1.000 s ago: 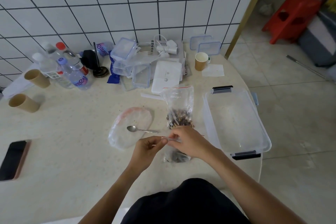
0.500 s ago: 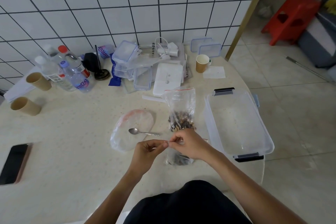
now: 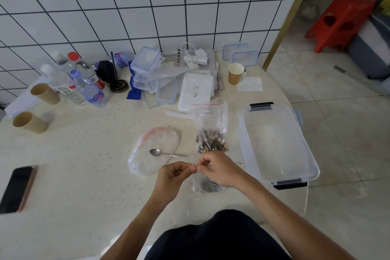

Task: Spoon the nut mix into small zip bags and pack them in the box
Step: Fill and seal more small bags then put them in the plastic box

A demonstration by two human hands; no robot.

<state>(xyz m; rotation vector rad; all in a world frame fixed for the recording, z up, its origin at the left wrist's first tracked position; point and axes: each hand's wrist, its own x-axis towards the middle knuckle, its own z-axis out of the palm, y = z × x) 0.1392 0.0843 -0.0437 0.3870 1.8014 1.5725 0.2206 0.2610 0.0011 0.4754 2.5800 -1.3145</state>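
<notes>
You face a cream speckled desk [image 3: 84, 154], a white wall [image 3: 126, 6] tiled with a dark grid, a clear box [image 3: 312, 167] with black clips, brown paper cups [image 3: 235, 74], and a red stool [image 3: 339, 21].

Both hands, left [image 3: 172, 177] and right [image 3: 219, 170], pinch the small zip bag's [image 3: 205, 184] top beside the clear box [image 3: 280, 177]

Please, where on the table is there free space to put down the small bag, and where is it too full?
Bare table lies between the phone, the paper cups and the flat empty bag with the spoon. The clear box appears empty inside. A narrow strip runs between the big nut bag and the box. By the wall it is crowded: bottles, containers, lids.
</notes>
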